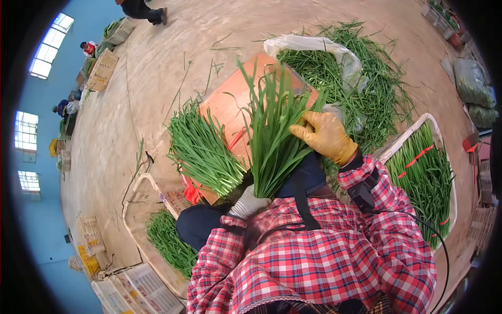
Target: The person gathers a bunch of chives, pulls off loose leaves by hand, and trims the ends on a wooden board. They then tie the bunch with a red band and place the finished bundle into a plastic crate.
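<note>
While a broad brown floor (pixel 157 68) runs out past the far and left edges of the work area, a loose heap of long green leaves (pixel 379 104) covers it on the right, partly ringed by a crumpled, translucent white plastic sheet (pixel 303 43). Nearer the right sleeve, a pale-rimmed rectangular container (pixel 402 137) holds green bundles with red ties; a similar pale-rimmed tan container (pixel 138 212), holding more greens, flanks the left knee. Between them sits a flat, rectangular orange worktop (pixel 225 102), its far corner pointing at the floor beyond and its right edge close to the heap. A cut bunch of slim green stalks (pixel 204 146) lies over its left side.

Upright in front of the person's body stands a fanned bunch of broad green leaves (pixel 274 131). Its base lies within the left hand (pixel 250 203), in a grey knitted glove, fingers closed around it. The right hand (pixel 327 137), in a yellow rubber glove, has curled fingers at the bunch's right edge; whether they pinch a leaf, I cannot tell.
</note>
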### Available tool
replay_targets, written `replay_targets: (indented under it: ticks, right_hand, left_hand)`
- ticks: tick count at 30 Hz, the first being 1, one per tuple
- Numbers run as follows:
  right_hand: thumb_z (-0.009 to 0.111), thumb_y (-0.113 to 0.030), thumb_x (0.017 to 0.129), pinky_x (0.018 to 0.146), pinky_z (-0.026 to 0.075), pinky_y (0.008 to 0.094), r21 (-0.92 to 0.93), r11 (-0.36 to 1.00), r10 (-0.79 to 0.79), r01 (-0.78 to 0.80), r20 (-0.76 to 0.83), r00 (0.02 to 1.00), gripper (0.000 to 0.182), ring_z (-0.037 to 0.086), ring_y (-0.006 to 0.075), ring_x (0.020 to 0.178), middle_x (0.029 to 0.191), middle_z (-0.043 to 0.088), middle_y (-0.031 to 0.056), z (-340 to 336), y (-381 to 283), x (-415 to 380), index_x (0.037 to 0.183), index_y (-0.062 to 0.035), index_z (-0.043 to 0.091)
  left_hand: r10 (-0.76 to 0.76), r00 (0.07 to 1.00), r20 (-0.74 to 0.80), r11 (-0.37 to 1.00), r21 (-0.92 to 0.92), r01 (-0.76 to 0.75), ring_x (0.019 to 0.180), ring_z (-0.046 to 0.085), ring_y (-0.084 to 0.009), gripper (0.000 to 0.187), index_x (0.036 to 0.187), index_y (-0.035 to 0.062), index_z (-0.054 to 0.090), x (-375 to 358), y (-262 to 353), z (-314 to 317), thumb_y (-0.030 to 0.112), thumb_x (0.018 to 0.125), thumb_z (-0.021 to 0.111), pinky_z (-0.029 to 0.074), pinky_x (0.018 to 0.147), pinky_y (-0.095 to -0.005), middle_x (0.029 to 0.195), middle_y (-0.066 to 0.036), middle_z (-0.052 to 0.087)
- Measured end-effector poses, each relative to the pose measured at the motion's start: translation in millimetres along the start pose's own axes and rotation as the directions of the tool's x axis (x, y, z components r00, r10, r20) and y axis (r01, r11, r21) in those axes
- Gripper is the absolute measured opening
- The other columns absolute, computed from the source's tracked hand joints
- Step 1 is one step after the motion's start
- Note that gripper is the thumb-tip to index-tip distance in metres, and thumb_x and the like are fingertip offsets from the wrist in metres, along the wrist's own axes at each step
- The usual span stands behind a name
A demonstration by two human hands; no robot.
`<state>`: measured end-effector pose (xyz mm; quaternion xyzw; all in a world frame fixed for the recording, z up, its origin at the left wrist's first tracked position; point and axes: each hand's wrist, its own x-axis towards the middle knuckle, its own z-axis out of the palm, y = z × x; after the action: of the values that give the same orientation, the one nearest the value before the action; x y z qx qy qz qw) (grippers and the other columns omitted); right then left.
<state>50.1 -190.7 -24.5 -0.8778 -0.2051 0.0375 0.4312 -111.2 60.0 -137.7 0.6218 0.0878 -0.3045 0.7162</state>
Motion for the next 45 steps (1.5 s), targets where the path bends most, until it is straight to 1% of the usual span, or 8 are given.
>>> replay_targets:
  ticks: [8, 11, 19, 24, 28, 30, 35, 45]
  right_hand:
    - [0.059, -0.007, 0.086, 0.059, 0.047, 0.0347, 0.772, 0.631, 0.176, 0.079, -0.241, 0.955, 0.014, 0.059, 0.0178, 0.064, 0.073, 0.062, 0.0027, -2.9, 54.4, 19.5, 0.098, -0.0036, 0.064]
    - [0.056, -0.005, 0.086, 0.061, 0.048, 0.0316, -0.234, 0.947, -0.32, 0.219, -0.653, 0.686, 0.04, 0.056, 0.0165, 0.062, 0.069, 0.059, 0.0048, -38.8, 62.1, 34.7, 0.126, -0.0094, 0.054]
    - [0.064, -0.013, 0.077, 0.057, 0.051, 0.0377, -0.449, 0.786, -0.316, 0.425, 0.299, 0.9, 0.055, 0.063, 0.0273, 0.062, 0.066, 0.06, 0.0092, -31.1, -20.8, -2.6, 0.13, -0.0167, 0.052]
    - [0.066, -0.011, 0.08, 0.062, 0.053, 0.0344, -0.15, 0.85, -0.511, 0.505, -0.003, 0.86, 0.028, 0.066, 0.0249, 0.068, 0.076, 0.066, 0.0109, -3.5, 17.5, -1.5, 0.108, -0.0082, 0.066]
    - [0.062, -0.006, 0.083, 0.065, 0.051, 0.0312, 0.254, 0.958, -0.02, 0.131, -0.398, 0.917, 0.017, 0.065, 0.0235, 0.069, 0.078, 0.067, 0.0112, -33.5, 14.4, 8.0, 0.099, -0.0049, 0.067]
    - [0.061, -0.006, 0.085, 0.064, 0.05, 0.0296, -0.38, 0.915, -0.355, 0.134, -0.601, 0.717, 0.014, 0.064, 0.0212, 0.068, 0.077, 0.066, 0.011, -40.6, 34.2, 20.8, 0.098, -0.0041, 0.066]
    - [0.058, -0.007, 0.086, 0.059, 0.049, 0.0287, 0.241, 0.97, -0.015, -0.008, 0.095, 0.995, 0.022, 0.063, 0.0167, 0.062, 0.069, 0.065, 0.0111, 18.3, -2.4, -28.2, 0.108, -0.0043, 0.064]
    - [0.054, -0.005, 0.089, 0.054, 0.043, 0.0218, 0.592, 0.744, 0.186, -0.31, 0.262, 0.947, 0.021, 0.05, 0.0055, 0.058, 0.071, 0.056, -0.001, 82.7, 9.6, -37.5, 0.107, 0.0024, 0.062]
  left_hand:
    - [0.038, 0.996, -0.083, 0.996, -0.074, -0.044, 0.081, 0.056, -0.0095, 0.036, 0.106, 0.0019, 0.061, -1.4, -10.0, 8.8, 0.003, 0.071, 0.069, 0.049, 0.074, -0.0257, 0.092, 0.0, 0.063]
    - [0.029, 0.996, -0.087, 1.0, 0.002, -0.029, 0.081, 0.057, -0.0101, 0.037, 0.107, 0.0017, 0.06, -4.0, -1.9, 10.4, 0.004, 0.071, 0.069, 0.049, 0.075, -0.0263, 0.092, 0.0, 0.063]
    - [-0.002, 0.998, -0.055, 1.0, 0.004, 0.002, 0.082, 0.057, -0.011, 0.038, 0.107, 0.0013, 0.058, -3.2, 3.8, 9.6, -0.004, 0.07, 0.063, 0.047, 0.073, -0.0245, 0.093, -0.002, 0.062]
    - [0.02, 0.999, -0.028, 1.0, 0.022, -0.02, 0.084, 0.056, -0.0104, 0.041, 0.11, 0.0016, 0.058, -3.8, 2.8, 9.1, -0.003, 0.07, 0.064, 0.046, 0.074, -0.0245, 0.094, -0.001, 0.061]
    - [-0.065, 0.998, -0.015, 0.988, -0.139, 0.062, 0.084, 0.054, -0.0098, 0.04, 0.109, 0.0024, 0.059, -7.9, 11.3, 12.9, -0.001, 0.069, 0.066, 0.045, 0.074, -0.0235, 0.093, 0.001, 0.06]
    - [-0.041, 0.999, -0.028, 0.991, -0.125, 0.037, 0.07, 0.051, -0.0086, 0.035, 0.101, 0.0006, 0.06, -5.4, 6.3, 11.8, 0.0, 0.068, 0.068, 0.043, 0.06, -0.0218, 0.083, 0.002, 0.058]
    - [-0.059, 0.998, 0.009, 0.989, -0.132, 0.06, 0.071, 0.052, -0.0091, 0.034, 0.1, -0.0003, 0.062, -4.6, -4.9, 1.2, -0.003, 0.067, 0.068, 0.046, 0.061, -0.0232, 0.081, 0.001, 0.059]
    - [-0.004, 1.0, 0.019, 0.985, -0.172, 0.008, 0.071, 0.057, -0.0119, 0.036, 0.101, -0.0002, 0.063, -5.3, -8.4, 4.6, 0.0, 0.066, 0.072, 0.048, 0.061, -0.0248, 0.082, -0.003, 0.063]
